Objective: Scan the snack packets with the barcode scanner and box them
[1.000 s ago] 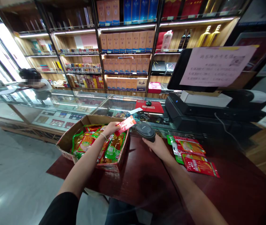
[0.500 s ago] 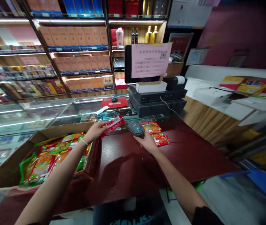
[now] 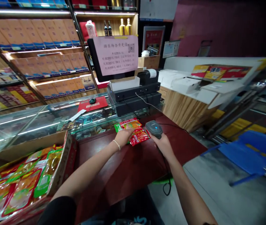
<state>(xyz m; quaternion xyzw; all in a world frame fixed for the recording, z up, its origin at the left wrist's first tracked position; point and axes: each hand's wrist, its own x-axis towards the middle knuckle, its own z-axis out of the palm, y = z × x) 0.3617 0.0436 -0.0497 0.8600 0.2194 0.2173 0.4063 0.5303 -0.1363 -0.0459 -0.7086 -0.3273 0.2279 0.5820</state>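
Note:
My right hand (image 3: 163,143) is wrapped round a dark grey handheld barcode scanner (image 3: 155,128) with a lit blue spot. Its cable hangs below the hand. My left hand (image 3: 124,136), a pale band on its wrist, rests over red snack packets on the dark red tabletop (image 3: 104,162). Its fingers stretch across an orange-and-red snack packet (image 3: 134,124); their undersides are hidden. Just right of these fingers lies another red snack packet (image 3: 140,137), close to the scanner. Green edges show beneath the packets.
An open cardboard box (image 3: 70,153) of snack packets stands at left. Behind the packets are a glass display counter (image 3: 53,117), a cash drawer (image 3: 137,104) and a screen with a pink notice (image 3: 116,56). A blue chair (image 3: 252,153) is at right.
My left hand has moved from beside the box to the packets on the table; the red packet is no longer seen raised in it. My right hand still grips the scanner. The view has swung right.

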